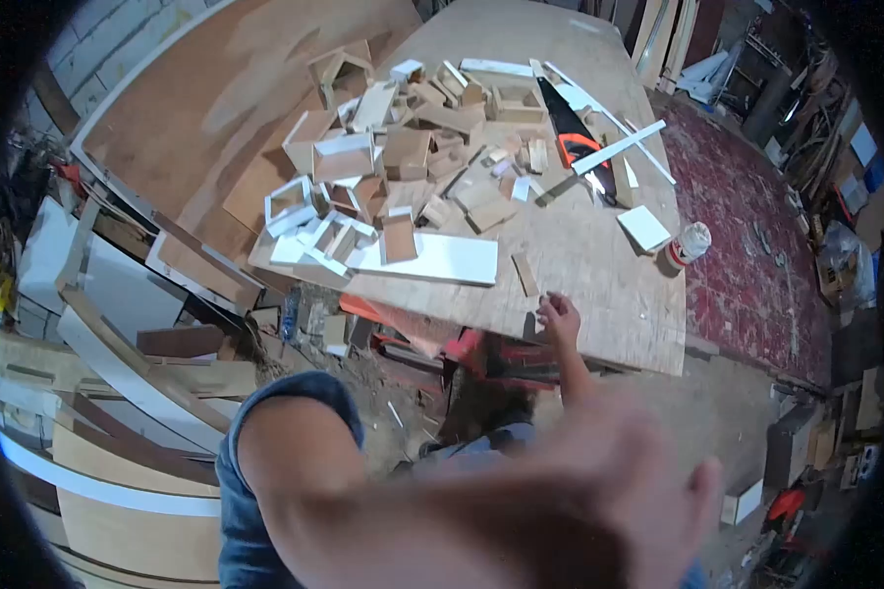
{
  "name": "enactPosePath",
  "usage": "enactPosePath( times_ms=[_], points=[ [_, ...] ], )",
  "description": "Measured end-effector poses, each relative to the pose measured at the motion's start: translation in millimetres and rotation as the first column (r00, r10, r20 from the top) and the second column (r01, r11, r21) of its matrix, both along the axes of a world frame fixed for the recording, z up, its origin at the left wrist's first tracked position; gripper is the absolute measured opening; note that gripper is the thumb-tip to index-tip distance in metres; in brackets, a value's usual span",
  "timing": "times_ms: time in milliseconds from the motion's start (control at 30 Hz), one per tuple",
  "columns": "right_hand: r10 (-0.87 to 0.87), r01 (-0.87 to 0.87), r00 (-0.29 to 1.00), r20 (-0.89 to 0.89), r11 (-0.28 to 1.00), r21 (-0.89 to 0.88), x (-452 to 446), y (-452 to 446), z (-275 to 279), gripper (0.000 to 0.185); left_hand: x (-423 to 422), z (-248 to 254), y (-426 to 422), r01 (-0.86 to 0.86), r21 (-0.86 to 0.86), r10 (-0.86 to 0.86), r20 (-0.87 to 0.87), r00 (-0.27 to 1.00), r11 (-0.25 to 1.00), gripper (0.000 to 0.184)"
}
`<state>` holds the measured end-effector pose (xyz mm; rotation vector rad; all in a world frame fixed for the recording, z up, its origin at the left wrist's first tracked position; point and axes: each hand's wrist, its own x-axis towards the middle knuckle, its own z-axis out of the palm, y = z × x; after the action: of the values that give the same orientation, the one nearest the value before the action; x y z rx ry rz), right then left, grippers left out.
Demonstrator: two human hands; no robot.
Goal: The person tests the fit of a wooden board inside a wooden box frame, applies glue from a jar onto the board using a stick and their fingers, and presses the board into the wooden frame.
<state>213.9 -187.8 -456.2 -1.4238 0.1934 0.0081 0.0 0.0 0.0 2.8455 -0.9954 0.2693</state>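
Note:
Over the front edge of the wooden worktable [609,319], my right hand [560,319] has its fingers curled in a pinch. Anything between them is too small to make out. A small flat wood strip [525,275] lies just beyond the fingertips, apart from them. Close to the camera, my left hand [629,471] is large and blurred across the lower middle, and it hides part of my right forearm. Its fingers are smeared. Left of my right hand, a long white board [452,258] lies along the table edge, with small box-like wood pieces around it.
A heap of wood blocks [408,152] covers the table's left half. Behind it lies a handsaw [565,118] with an orange-edged handle, crossed by white strips [619,147]. A white square [643,228] and a jar [692,240] stand at right. Curved frames [108,344] are lower left.

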Motion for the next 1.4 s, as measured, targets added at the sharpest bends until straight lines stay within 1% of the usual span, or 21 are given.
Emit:
enactPosePath(
  times_ms=[67, 100, 233, 333, 433, 533, 633, 700, 733, 800, 833, 867, 967, 1033, 1100, 1133, 1167, 1233, 1300, 1333, 1400],
  points=[
    [0.036, -0.036, 0.999, 0.008, 0.997, 0.074, -4.3, 48.6, -1.3, 0.027, 28.9, 13.8, 17.3, 0.228, -0.178, -0.152, 0.36, 0.92, 0.957, 0.026],
    [0.035, -0.034, 0.999, 0.004, 0.994, -0.104, -3.7, -78.6, 28.6, 0.027, 52.2, 3.6, -12.8, 0.205, -0.364, -0.075, 0.341, 0.937, 0.909, 0.021],
    [0.132, -0.132, 0.991, -0.014, 0.99, -0.054, -6.0, -33.1, 11.3, 0.026, 108.5, -88.3, -0.2, -0.052, -0.423, -0.077, -0.281, 0.957, 0.905, 0.016],
    [0.324, -0.325, 0.946, -0.028, 0.945, -0.036, -5.7, -48.9, 17.4, 0.025, 138.2, -189.9, -32.5, -0.185, -0.483, -0.135, -0.553, 0.822, 0.856, 0.018],
    [0.468, -0.459, 0.883, 0.041, 0.878, -0.135, 5.2, -74.4, 15.0, 0.025, 165.8, -216.5, -87.2, -0.356, -0.489, -0.101, -0.688, 0.719, 0.797, 0.016],
    [0.563, -0.529, 0.799, 0.212, 0.825, -0.197, 12.5, -85.8, 70.0, 0.026, 195.4, -203.7, -136.0, -0.285, -0.693, -0.317, -0.603, 0.732, 0.662, 0.017],
    [0.619, -0.582, 0.587, 0.522, 0.771, -0.258, 25.0, -106.2, 169.1, 0.03, 209.4, -123.8, -160.6, -0.312, -0.845, -0.609, -0.53, 0.59, 0.434, 0.019],
    [0.598, -0.602, 0.391, 0.699, 0.741, -0.297, 25.7, -105.2, 232.6, 0.034, 212.1, -77.9, -163.2, -0.111, -0.944, -0.72, -0.311, 0.62, 0.311, 0.024],
    [0.606, -0.614, 0.389, 0.694, 0.732, -0.295, 30.2, -109.7, 215.8, 0.034, 211.9, -66.0, -163.3, -0.123, -0.944, -0.713, -0.313, 0.628, 0.306, 0.024],
    [0.82, -0.799, 0.556, 0.136, 0.572, -0.183, 43.3, -115.0, 129.8, 0.026, 211.0, -51.9, -162.0, 0.067, -0.975, -0.819, -0.141, 0.556, 0.213, 0.031],
    [0.837, -0.855, 0.518, -0.178, 0.513, -0.077, 43.4, -111.7, 89.8, 0.022, 210.4, -49.5, -162.7, 0.059, -0.975, -0.816, -0.146, 0.559, 0.215, 0.031],
    [0.66, -0.645, 0.715, -0.228, 0.75, 0.146, 32.8, -99.0, 48.0, 0.022, 209.3, -48.4, -163.7, 0.121, -0.978, -0.893, -0.102, 0.437, 0.171, 0.035],
    [0.705, -0.701, 0.709, -0.023, 0.701, -0.134, 36.5, -104.6, 37.6, 0.026, 188.5, -61.5, -171.9, 0.169, -0.982, -0.974, -0.046, 0.223, 0.086, 0.045],
    [0.689, -0.688, 0.724, -0.026, 0.72, -0.088, 32.6, -102.7, 38.1, 0.028, 185.5, -66.5, -174.3, 0.163, -0.985, -0.99, -0.033, 0.134, 0.055, 0.05],
    [0.644, -0.645, 0.761, -0.079, 0.764, 0.011, 29.5, -100.8, 44.4, 0.027, 198.4, -66.6, -168.1, 0.172, -0.965, -0.959, -0.154, 0.238, 0.198, 0.061],
    [0.575, -0.599, 0.76, -0.303, 0.801, 0.018, 23.9, -96.9, 57.8, 0.027, 203.5, -50.8, -161.0, 0.292, -0.847, -0.833, -0.27, 0.483, 0.444, 0.064],
    [0.58, -0.605, 0.756, -0.304, 0.796, 0.016, 21.6, -92.1, 65.6, 0.027, 202.6, -38.7, -157.7, 0.289, -0.848, -0.83, -0.269, 0.489, 0.445, 0.064],
    [0.605, -0.634, 0.76, -0.239, 0.77, -0.068, 20.1, -83.2, 79.6, 0.027, 200.6, -18.8, -158.3, -0.303, -0.953, -0.985, -0.078, 0.154, 0.028, 0.059],
    [0.606, -0.63, 0.776, -0.176, 0.761, -0.156, 22.0, -80.6, 91.3, 0.028, 191.8, -7.9, -169.4, -0.567, -0.797, -0.97, 0.241, 0.019, -0.209, 0.066],
    [0.6, -0.618, 0.786, -0.146, 0.759, -0.206, 21.7, -70.7, 146.0, 0.028, 185.4, -8.6, -171.8, -0.571, -0.796, -0.968, 0.249, -0.003, -0.203, 0.066],
    [0.586, -0.585, 0.804, -0.099, 0.751, -0.305, 23.3, -94.7, 97.6, 0.028, 170.1, -11.5, -175.5, -0.58, -0.758, -0.933, 0.359, 0.01, -0.298, 0.08]
  ],
)
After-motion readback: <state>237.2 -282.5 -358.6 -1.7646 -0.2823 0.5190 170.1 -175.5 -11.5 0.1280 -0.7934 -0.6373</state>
